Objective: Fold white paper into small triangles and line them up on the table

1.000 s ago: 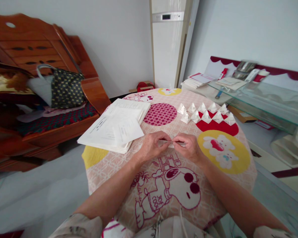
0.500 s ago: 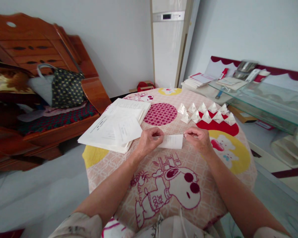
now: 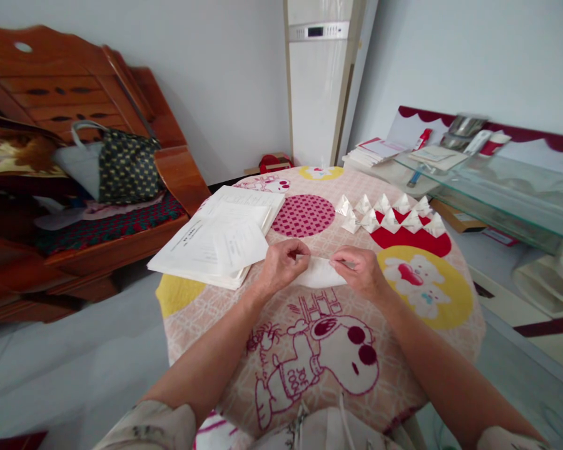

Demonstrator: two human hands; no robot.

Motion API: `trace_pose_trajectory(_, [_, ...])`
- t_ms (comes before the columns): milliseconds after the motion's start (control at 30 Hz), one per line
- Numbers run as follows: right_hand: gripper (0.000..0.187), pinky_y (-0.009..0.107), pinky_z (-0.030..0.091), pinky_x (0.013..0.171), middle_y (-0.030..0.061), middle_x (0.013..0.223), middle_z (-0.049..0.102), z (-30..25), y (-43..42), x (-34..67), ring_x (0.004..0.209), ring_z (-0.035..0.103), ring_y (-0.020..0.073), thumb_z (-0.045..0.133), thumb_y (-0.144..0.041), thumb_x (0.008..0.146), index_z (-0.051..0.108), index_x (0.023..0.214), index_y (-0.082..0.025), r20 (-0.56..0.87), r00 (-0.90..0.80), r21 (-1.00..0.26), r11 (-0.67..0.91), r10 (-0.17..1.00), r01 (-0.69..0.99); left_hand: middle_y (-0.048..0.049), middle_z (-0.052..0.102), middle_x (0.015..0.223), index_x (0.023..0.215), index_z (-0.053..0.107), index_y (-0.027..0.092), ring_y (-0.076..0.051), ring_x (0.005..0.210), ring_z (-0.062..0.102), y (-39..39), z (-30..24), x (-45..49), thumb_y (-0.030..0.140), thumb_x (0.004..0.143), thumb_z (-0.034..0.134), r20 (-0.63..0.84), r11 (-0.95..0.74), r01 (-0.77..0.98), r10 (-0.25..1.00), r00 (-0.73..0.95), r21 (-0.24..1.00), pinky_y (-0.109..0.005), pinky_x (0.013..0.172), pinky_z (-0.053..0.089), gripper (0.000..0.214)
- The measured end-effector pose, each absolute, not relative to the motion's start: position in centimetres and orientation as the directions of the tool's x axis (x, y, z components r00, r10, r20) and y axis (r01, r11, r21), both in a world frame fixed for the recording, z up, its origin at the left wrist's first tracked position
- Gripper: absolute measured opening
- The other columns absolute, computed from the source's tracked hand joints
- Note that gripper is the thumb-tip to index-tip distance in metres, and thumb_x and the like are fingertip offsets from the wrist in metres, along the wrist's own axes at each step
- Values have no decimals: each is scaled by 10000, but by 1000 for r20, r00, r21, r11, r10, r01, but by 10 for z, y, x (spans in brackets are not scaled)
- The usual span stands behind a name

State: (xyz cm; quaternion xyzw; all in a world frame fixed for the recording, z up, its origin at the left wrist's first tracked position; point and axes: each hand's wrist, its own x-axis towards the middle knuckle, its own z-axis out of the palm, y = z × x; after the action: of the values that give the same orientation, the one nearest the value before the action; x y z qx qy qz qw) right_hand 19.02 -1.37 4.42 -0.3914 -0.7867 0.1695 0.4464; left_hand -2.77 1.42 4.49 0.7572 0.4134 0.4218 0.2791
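A white strip of paper [image 3: 319, 273] is stretched between my two hands, just above the patterned tablecloth [image 3: 244, 331]. My left hand [image 3: 284, 265] pinches its left end between thumb and fingers. On the other side, my right hand [image 3: 360, 269] pinches the paper near its upper right edge. To the left of my left hand lies a stack of printed sheets [image 3: 178, 250], with a few smaller paper pieces [image 3: 239, 245] on top. Beyond my right hand stand several folded white paper shapes [image 3: 394, 215] in two rows.
At the right is a glass-topped table [image 3: 507, 194] with papers, a cup [image 3: 495, 144] and a metal pot [image 3: 466, 128]. A wooden bench [image 3: 75, 250] at the left holds a dotted bag [image 3: 129, 165]. Behind the round table stands a tall white cabinet unit [image 3: 316, 94].
My right hand has moved left along the paper, closer to my left hand. The paper now bows slightly. My left hand has hardly moved.
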Motion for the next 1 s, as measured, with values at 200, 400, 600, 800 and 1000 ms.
trace_pose_trajectory(200, [117, 276, 479, 588, 16, 693, 701, 36, -8, 199, 633, 618, 161, 672, -266, 798, 732, 738, -185, 442, -26, -845, 426, 897, 322, -50, 700, 848, 877, 660, 135, -136, 760, 640, 26, 43, -41, 286, 795, 660, 308, -318, 98, 945, 107, 943, -255, 720, 521, 172])
trace_pose_trajectory(400, [132, 276, 486, 552, 2, 649, 696, 33, -4, 195, 575, 605, 154, 768, -313, 685, 749, 721, -187, 248, 183, -969, 242, 951, 51, -112, 727, 1052, 1089, 670, 123, -177, 879, 667, 27, 34, -28, 342, 659, 834, 95, -79, -59, 923, 372, 995, -277, 748, 540, 509])
trace_pose_trajectory(600, [166, 294, 522, 589, 14, 701, 720, 33, -4, 195, 607, 629, 162, 785, -315, 656, 738, 750, -187, 193, 191, -979, 201, 962, -27, 25, 569, 588, 746, 677, 123, -69, 508, 455, 28, 28, -28, 394, 712, 785, 20, -36, 36, 926, 378, 999, -202, 488, 363, 294])
trace_pose_trajectory(800, [224, 300, 531, 608, 30, 733, 722, 24, 1, 202, 655, 653, 178, 770, -356, 701, 730, 830, -177, 297, 100, -949, 283, 950, 137, -1, 610, 640, 809, 715, 131, -99, 563, 503, 27, 28, -32, 408, 790, 726, 256, -309, 216, 936, 241, 926, -213, 502, 377, 278])
trace_pose_trajectory(1000, [51, 359, 540, 745, 46, 789, 714, 38, -4, 205, 776, 656, 212, 684, -251, 798, 699, 771, -211, 632, -30, -677, 571, 775, 464, -65, 721, 856, 885, 725, 169, -154, 767, 644, 13, 41, -31, 302, 900, 646, 591, -642, 370, 765, 255, 671, -274, 707, 518, 156])
